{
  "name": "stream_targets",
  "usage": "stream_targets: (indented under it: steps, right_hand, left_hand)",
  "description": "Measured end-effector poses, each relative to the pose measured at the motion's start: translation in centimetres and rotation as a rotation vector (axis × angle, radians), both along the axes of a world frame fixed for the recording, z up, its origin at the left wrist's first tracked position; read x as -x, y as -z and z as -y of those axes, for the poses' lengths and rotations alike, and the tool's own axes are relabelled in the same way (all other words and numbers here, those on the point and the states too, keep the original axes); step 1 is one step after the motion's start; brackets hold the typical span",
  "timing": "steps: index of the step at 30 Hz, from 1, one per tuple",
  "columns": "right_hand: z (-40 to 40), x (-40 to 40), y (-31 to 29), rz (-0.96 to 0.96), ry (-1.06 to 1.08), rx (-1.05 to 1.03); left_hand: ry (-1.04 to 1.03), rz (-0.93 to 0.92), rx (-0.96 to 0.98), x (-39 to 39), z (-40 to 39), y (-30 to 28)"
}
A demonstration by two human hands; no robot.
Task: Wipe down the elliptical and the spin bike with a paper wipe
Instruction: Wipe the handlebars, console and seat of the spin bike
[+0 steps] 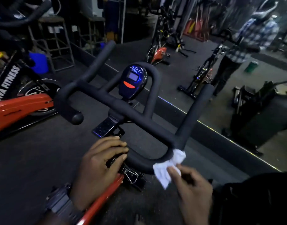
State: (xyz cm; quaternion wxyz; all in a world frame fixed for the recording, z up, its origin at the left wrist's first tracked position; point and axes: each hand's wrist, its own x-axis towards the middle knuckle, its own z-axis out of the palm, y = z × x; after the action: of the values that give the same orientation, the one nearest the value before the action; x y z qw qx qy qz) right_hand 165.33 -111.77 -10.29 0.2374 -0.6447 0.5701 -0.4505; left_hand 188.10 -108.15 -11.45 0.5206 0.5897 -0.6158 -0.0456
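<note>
While my right hand [190, 189] pinches the white paper wipe [167, 168] against the near right bend of the spin bike's black handlebar [123, 108], my left hand [97, 169] curls its fingers around the bike's near centre, where the bar meets the red frame [105, 194]. A dark watch [61, 207] sits on my left wrist. Far behind the crossbar the console [133, 82] glows blue. Another red bike [18, 104] stands at the left, and a mirror [236, 46] fills the far right.
</note>
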Motion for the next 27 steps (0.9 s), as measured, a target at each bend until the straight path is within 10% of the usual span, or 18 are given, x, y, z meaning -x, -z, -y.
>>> stream_targets:
  steps: [5,14,21,27]
  right_hand:
    - [5.0,0.4,-1.0,-0.462,-0.100,0.297]
    - [-2.2,-9.6,0.0,-0.615,-0.553,0.298]
    - [3.2,1.4,-1.7,-0.644,-0.172,0.201]
    - [0.5,-8.7,-0.5,-0.579,-0.404,0.220]
  left_hand:
    - [0.139,0.119,-0.091,-0.5,0.8,-0.6]
    - [0.099,-0.265,-0.145,-1.7,0.2,-0.1]
    - [0.038,-0.427,-0.176,-1.5,-0.4,0.2]
    - [0.033,-0.530,-0.205,-1.9,-0.2,-0.2]
